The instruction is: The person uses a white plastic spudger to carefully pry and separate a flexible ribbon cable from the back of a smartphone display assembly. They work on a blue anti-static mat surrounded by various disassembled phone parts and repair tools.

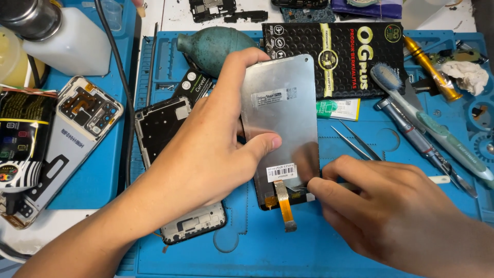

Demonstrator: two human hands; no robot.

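Fingers of the right hand (391, 206) were pinched closed on a slim, pale tool whose tip met the lower edge of the replacement phone screen (282, 123), close beside the orange flex cable (284, 202) hanging from that edge; what the tip worked on was too small to tell. Across from them, the left hand (206, 149) gripped the screen with its silvery back facing up, thumb pressed flat on the panel and fingertips curled over the top edge, apparently to keep it steady against the tool's push. Under the left palm lay a black phone frame (170, 154) on the blue repair mat (360, 247). Just beyond the right fingers rested metal tweezers (355, 140), and farther out a precision screwdriver (422, 144) and a toothbrush (427, 123), seemingly parked within easy reach. Past the left fingertips sat a teal dust blower (211, 46) and a black packaging box (350, 56). Well off to the left lay another phone body (77, 128) with its back opened.
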